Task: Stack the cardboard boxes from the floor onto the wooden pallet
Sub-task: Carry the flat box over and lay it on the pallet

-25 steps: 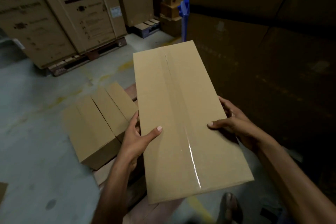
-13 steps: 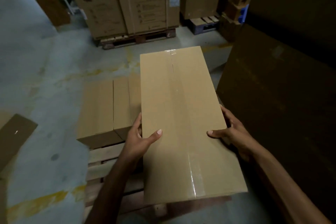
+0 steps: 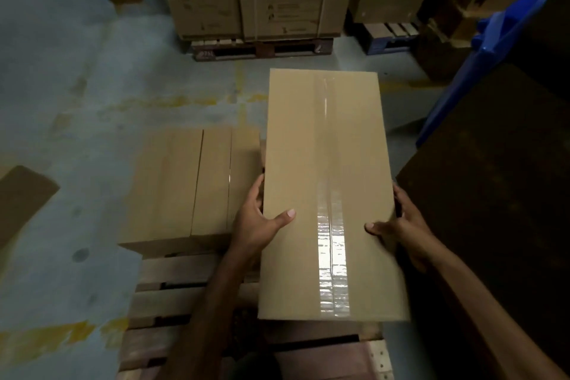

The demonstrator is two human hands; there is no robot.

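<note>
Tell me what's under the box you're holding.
The wooden pallet shows past the left and near edges of the held box; what lies directly beneath it is covered.

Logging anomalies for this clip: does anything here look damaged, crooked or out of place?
Nothing major. The held box, gripped by the left hand and right hand, looks undamaged and parallel to the stacked box on the pallet. One loose cardboard sheet lies on the floor at left.
</note>
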